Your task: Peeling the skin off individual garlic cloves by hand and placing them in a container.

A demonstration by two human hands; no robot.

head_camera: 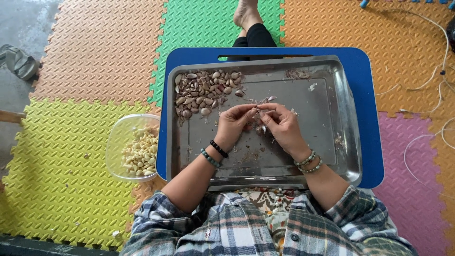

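Both hands, left hand and right hand, pinch what looks like one garlic clove; unpeeled pile at ten o'clock, bowl of peeled cloves roughly half-full.

My floor mat of coloured foam tiles carries the blue lap surface, with the steel tray on it, and a clear bowl of peeled garlic beside.

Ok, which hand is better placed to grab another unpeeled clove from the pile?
The left hand, probably. The pile of unpeeled garlic cloves lies in the metal tray's far-left corner, just beyond it. The right hand sits farther off and would have to cross over.
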